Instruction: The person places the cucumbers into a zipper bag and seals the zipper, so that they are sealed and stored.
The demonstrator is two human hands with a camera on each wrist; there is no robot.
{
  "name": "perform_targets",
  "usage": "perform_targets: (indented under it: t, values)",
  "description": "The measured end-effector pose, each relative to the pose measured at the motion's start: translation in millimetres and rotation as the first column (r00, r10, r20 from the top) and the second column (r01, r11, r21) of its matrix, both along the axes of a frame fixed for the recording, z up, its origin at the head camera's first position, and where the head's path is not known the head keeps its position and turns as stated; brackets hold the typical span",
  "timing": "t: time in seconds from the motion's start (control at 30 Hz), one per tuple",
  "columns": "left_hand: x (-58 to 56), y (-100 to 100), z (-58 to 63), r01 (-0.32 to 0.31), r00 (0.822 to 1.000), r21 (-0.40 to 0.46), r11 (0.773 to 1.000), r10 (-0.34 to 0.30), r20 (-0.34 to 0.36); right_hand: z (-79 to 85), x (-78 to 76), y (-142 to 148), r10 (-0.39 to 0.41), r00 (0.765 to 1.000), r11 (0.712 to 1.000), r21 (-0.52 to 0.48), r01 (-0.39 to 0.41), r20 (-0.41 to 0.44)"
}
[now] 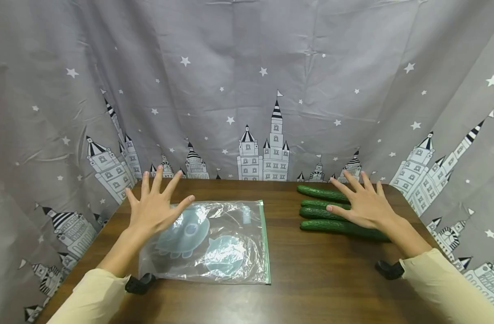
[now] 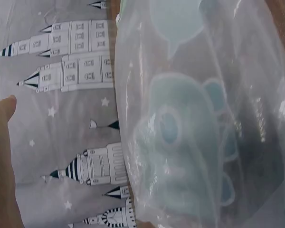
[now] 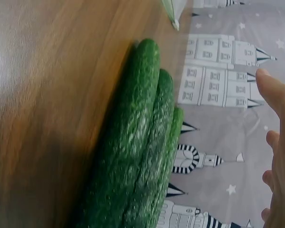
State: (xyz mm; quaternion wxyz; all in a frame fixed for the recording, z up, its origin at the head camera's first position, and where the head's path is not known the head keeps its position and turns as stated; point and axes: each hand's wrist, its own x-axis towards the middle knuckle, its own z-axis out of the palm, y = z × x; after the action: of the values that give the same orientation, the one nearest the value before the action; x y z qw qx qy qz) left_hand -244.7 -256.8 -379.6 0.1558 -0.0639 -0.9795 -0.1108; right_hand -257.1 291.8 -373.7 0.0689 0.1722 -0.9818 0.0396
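Note:
With fingers spread, my left hand hovers over the left end of a clear zip bag. The bag lies flat on the wooden table, its green zip edge to the right and pale blue cartoon shapes printed on it. On the right, my right hand is held with fingers spread above several green cucumbers. They lie side by side, and the hand and forearm hide part of them. In the right wrist view the cucumbers show bumpy skin. Neither hand holds anything.
The brown wooden table has rounded far corners. Behind it and along both sides hangs a grey curtain printed with castles and stars. A black strap device sits at the left wrist, another at the right.

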Motion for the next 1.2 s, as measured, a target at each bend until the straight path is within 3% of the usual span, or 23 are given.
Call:
perform_targets:
  t: [0.2,0.33,0.57,0.87,1.2]
  values:
    - [8.6,14.3,-5.0,0.039,0.999,0.011,0.999,-0.039,0.014,-4.9,3.1,-9.9,0.028,1.0,0.999,-0.016,-0.029,-0.013]
    - [12.6,33.2,-10.4,0.097,0.994,0.057,0.994,-0.099,0.043,-7.8,6.8,-9.2,0.054,0.998,0.998,-0.035,-0.055,-0.042]
    - [31.8,79.8,-30.0,0.213,0.968,0.188,0.959,-0.233,0.091,-20.7,9.7,11.7,0.086,0.992,0.994,-0.055,-0.091,-0.088]
    - [49.8,118.8,-47.6,0.251,0.945,0.266,0.931,-0.296,0.142,-36.6,18.0,46.3,0.089,0.993,0.991,-0.091,-0.096,-0.071]
    - [61.4,154.8,-66.9,0.284,0.91,0.367,0.886,-0.369,0.186,-56.7,30.1,88.9,0.161,0.987,0.958,-0.237,-0.163,-0.029]
